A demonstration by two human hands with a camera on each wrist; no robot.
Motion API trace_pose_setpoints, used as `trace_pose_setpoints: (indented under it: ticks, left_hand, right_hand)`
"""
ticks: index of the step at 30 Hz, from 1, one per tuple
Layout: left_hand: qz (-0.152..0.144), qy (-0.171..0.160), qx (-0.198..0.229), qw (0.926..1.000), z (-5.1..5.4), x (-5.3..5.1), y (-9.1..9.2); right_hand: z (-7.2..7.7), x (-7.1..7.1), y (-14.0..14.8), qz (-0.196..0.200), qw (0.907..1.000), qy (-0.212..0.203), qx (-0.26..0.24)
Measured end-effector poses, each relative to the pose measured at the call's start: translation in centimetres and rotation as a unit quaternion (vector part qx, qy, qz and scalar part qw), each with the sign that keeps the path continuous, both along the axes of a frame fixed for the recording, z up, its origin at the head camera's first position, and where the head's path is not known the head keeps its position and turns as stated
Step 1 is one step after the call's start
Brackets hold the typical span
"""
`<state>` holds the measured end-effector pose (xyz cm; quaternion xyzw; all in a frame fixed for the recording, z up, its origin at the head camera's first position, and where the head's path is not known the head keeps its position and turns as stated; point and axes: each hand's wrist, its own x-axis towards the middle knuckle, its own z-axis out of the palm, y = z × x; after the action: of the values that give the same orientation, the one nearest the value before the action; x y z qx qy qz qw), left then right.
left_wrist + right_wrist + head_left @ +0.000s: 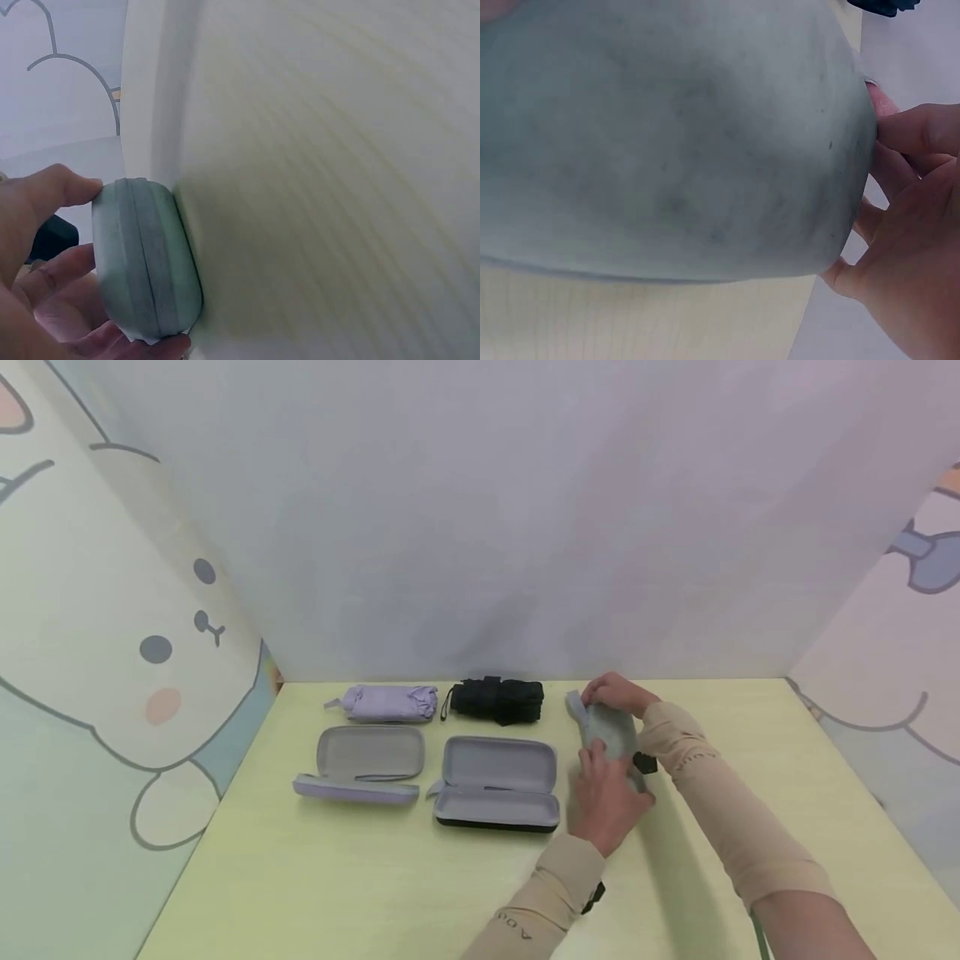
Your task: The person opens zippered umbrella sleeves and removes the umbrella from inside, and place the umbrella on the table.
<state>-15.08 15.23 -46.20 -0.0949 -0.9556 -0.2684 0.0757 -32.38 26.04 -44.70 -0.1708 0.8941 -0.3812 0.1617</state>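
A pale green zippered hard case [611, 732] with a strap stands at the right of the row, its two halves together. My left hand [609, 797] grips its near end, thumb on one side and fingers round the other. At the far end, the fingers and thumb of my right hand [622, 692] hold the edge. The left wrist view shows the rounded end of the case [142, 259] with a grey zipper band, touching the table. Its broad, slightly smudged face [675, 150] fills much of the right wrist view.
Left of my hands lies an open grey case with a black outer shell [497, 825]. Further left is an open lilac case [356, 790]. Behind them are a folded black umbrella [497, 701] and a folded lilac umbrella [392, 703]. The pale yellow table [337, 893] meets a wall at the back.
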Motion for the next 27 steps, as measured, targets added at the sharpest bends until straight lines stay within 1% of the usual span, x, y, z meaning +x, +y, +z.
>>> trace_pose_setpoints:
  ticks: [4,7,11,18,22,27]
  left_hand:
    - [-0.005,-0.011,0.001,0.9999,0.31,-0.12,-0.19]
    - [-0.009,-0.017,-0.001,0.9998,0.47,-0.17,-0.36]
    - [-0.014,-0.02,-0.004,0.9997,0.55,-0.29,-0.48]
    - [-0.019,-0.027,-0.015,0.9993,0.56,-0.54,-0.23]
    - [-0.017,-0.025,-0.023,0.9993,0.59,-0.57,-0.23]
    - [-0.016,-0.026,-0.019,0.9993,0.64,-0.62,-0.37]
  right_hand:
    - [-0.21,-0.34,-0.03,0.019,0.9997,-0.01,-0.006]
    - [-0.23,-0.58,-0.11,0.03,0.9993,-0.024,0.001]
    - [-0.16,-0.67,-0.26,0.036,0.9986,-0.038,0.007]
    - [-0.7,-0.87,-0.57,0.059,0.9968,-0.049,0.023]
    - [-0.5,-0.73,-0.68,0.072,0.9959,-0.047,0.029]
    - [0.11,-0.74,-0.8,0.103,0.9932,-0.012,0.053]
